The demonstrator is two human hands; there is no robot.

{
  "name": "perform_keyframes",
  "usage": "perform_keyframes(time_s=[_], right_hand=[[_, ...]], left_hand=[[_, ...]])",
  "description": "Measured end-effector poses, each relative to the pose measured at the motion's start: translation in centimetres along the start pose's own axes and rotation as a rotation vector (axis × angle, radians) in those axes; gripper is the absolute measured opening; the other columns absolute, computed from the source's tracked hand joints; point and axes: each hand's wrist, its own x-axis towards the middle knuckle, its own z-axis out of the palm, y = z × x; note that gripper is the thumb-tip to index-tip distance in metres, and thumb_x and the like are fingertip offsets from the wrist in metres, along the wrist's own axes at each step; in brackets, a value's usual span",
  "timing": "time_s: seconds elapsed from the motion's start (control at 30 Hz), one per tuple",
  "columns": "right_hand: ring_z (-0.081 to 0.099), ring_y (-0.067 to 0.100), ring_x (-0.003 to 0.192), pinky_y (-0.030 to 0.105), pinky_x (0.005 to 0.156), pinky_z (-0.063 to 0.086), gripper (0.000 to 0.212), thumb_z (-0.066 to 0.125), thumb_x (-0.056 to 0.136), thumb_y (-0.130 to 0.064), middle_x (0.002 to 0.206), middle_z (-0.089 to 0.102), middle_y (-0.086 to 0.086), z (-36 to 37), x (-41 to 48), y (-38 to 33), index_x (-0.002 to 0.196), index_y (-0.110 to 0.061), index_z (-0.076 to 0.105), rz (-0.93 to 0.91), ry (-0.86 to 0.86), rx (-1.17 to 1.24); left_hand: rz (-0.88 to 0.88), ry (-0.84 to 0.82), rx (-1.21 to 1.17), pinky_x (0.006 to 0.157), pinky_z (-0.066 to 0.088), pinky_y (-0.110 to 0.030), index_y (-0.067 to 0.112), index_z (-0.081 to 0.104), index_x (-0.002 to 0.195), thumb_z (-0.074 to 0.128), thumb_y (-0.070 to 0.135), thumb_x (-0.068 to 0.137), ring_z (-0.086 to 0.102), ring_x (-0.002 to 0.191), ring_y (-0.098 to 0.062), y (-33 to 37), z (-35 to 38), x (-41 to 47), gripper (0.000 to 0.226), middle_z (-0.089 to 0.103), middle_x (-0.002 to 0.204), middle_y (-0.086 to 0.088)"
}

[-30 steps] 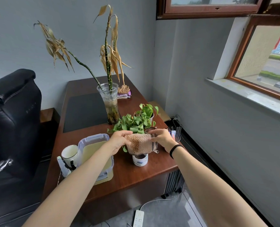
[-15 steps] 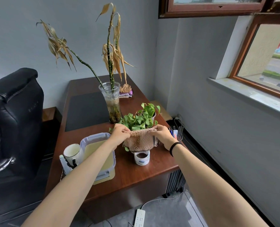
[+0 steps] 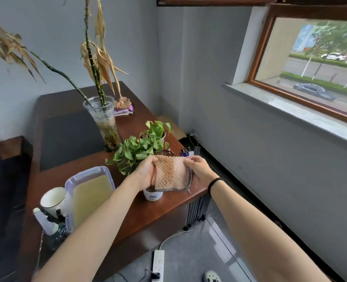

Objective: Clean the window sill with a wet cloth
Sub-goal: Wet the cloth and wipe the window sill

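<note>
Cloth (image 3: 171, 173) is held up over the desk (image 3: 140, 210), stretched between both sets of fingers. Left hand (image 3: 146, 171) has its fingers curled round the left edge and right hand (image 3: 199, 169) pinches the top right corner. The lower hem hangs free below the fingers, just over a small white cup (image 3: 152, 194). The cloth is pinkish-tan with a bumpy waffle weave and a dark stitched border. It looks thin, limp and light, and probably a bit heavier and clingy if it is damp. It is not fragile or slippery. Best folded into a pad and pressed under flat fingers. The window sill (image 3: 290, 110), a pale, smooth, stone-like slab, is well apart to the right of the right fingers and higher.
</note>
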Motion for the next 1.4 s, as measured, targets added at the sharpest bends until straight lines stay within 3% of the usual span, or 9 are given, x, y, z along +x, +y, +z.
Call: perform_keyframes(time_s=[0.1,0.17,0.33,0.6,0.8,1.0,1.1,1.17,1.4], right_hand=[[0.056,0.017,0.085,0.026,0.068,0.047,0.021,0.061,0.089,-0.013,0.099,0.060,0.006,-3.3,-0.3,1.7,0.110,-0.008,0.060,0.031,0.232,-0.028],[0.059,0.016,0.078,0.022,0.061,0.046,0.019,0.057,0.091,-0.010,0.092,0.063,0.006,-5.3,-0.8,2.5,0.108,-0.007,0.064,0.072,0.224,0.013],[0.059,0.024,0.082,0.033,0.070,0.047,0.033,0.046,0.098,-0.033,0.094,0.064,0.012,-8.0,-2.5,4.0,0.103,-0.006,0.064,0.230,-0.005,0.230],[0.056,0.030,0.114,0.047,0.095,0.043,0.063,0.015,0.100,-0.051,0.123,0.059,0.015,-14.5,-3.9,5.8,0.120,-0.006,0.054,0.308,-0.103,0.608],[0.058,0.027,0.106,0.043,0.087,0.047,0.058,0.016,0.102,-0.048,0.120,0.059,0.013,-22.4,-5.4,5.7,0.125,-0.008,0.051,0.326,-0.070,0.652],[0.058,0.027,0.114,0.043,0.088,0.049,0.052,0.022,0.102,-0.045,0.124,0.062,0.012,-31.4,-5.8,6.3,0.123,-0.012,0.056,0.294,-0.050,0.677],[0.065,0.024,0.104,0.039,0.081,0.053,0.044,0.026,0.103,-0.036,0.115,0.068,0.010,-36.0,-6.4,6.9,0.126,-0.010,0.054,0.264,-0.066,0.664],[0.069,0.021,0.096,0.035,0.074,0.055,0.042,0.026,0.104,-0.033,0.108,0.070,0.008,-39.0,-6.8,6.8,0.124,-0.010,0.055,0.229,-0.056,0.685],[0.063,0.024,0.098,0.040,0.081,0.049,0.040,0.030,0.103,-0.033,0.102,0.069,0.010,-46.9,-6.6,5.7,0.112,-0.008,0.060,0.255,0.090,0.734]], left_hand=[[-0.073,-0.017,0.039,0.073,0.046,-0.031,0.012,0.055,0.090,0.020,0.023,0.099,0.060,0.078,-0.022,-1.2,3.1,1.5,0.037,0.069,0.067,-0.005],[-0.095,-0.047,0.047,0.068,0.046,-0.027,0.012,0.054,0.088,0.019,0.018,0.099,0.060,0.073,-0.020,-2.2,5.3,2.1,0.037,0.067,0.068,-0.005],[-0.121,-0.149,0.014,0.094,0.041,-0.041,0.001,0.052,0.112,0.021,0.013,0.097,0.058,0.094,-0.027,-4.6,9.8,3.7,0.037,0.059,0.103,-0.018],[-0.127,-0.215,0.116,0.087,0.048,-0.043,0.005,0.056,0.108,0.025,0.009,0.098,0.060,0.097,-0.026,-7.7,16.5,5.3,0.033,0.063,0.102,-0.016],[-0.082,-0.182,0.224,0.089,0.051,-0.036,-0.002,0.051,0.116,0.037,0.002,0.100,0.060,0.106,-0.028,-10.5,23.6,7.5,0.022,0.060,0.112,-0.020],[-0.038,-0.166,0.380,0.090,0.051,-0.037,0.000,0.053,0.114,0.046,0.007,0.098,0.060,0.102,-0.025,-13.9,32.5,10.0,0.019,0.061,0.115,-0.020],[0.043,-0.179,0.587,0.075,0.049,-0.026,0.003,0.059,0.112,0.051,0.012,0.096,0.060,0.092,-0.017,-15.2,36.7,10.8,0.020,0.064,0.106,-0.010],[0.001,-0.252,0.573,0.070,0.047,-0.024,0.005,0.059,0.113,0.052,0.013,0.095,0.061,0.088,-0.014,-15.9,39.4,11.1,0.020,0.065,0.102,-0.006],[-0.231,-0.434,0.372,0.086,0.052,-0.036,0.008,0.062,0.115,0.047,0.041,0.096,0.066,0.101,-0.022,-18.6,46.8,12.8,0.041,0.069,0.111,-0.009]])
